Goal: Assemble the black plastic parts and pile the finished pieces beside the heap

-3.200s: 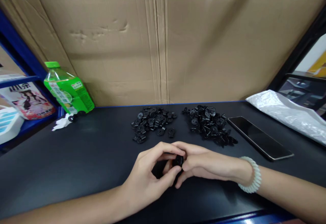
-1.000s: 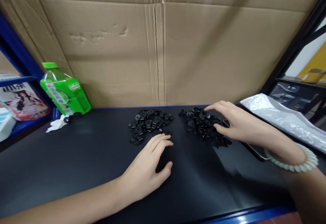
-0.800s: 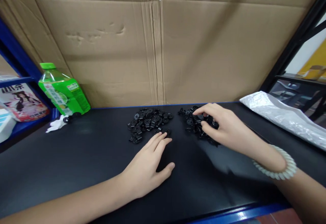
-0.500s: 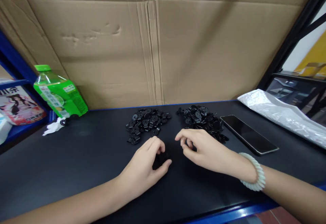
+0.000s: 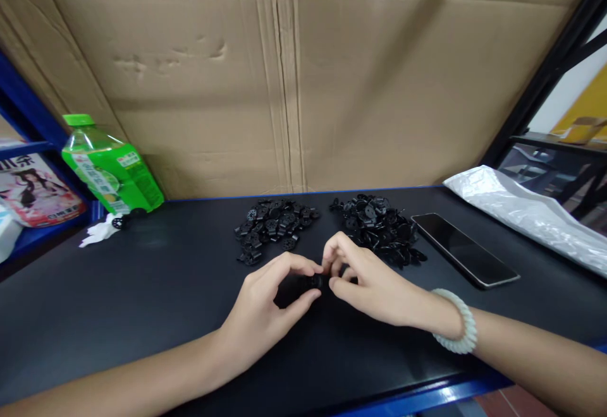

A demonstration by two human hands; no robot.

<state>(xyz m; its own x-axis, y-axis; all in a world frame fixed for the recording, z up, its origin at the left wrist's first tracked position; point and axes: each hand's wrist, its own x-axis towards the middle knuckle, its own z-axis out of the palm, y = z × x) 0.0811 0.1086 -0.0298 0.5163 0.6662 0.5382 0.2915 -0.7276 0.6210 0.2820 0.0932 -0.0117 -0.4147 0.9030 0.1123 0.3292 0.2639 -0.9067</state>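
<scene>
My left hand [image 5: 265,297] pinches a small black plastic part [image 5: 315,282] between thumb and fingertips, just above the black tabletop. Close beside it is my right hand [image 5: 363,278], its fingers curled toward the part. Whatever my right fingertips hold, if anything, is hidden behind them. Behind my left hand lies a pile of small black spool-like parts [image 5: 275,224] with holes in their round faces. A second pile, of thin black discs [image 5: 379,224], spreads behind my right hand.
A dark-screened phone [image 5: 465,249] and a silvery plastic bag [image 5: 521,215] lie on the right. A green-labelled bottle [image 5: 114,167] stands at the back left, near a crumpled white tissue [image 5: 100,232]. Upright cardboard [image 5: 199,88] walls off the back.
My right hand has moved left, up to the fingertips of my left hand. My left fingers have turned, and the black part now shows between them.
</scene>
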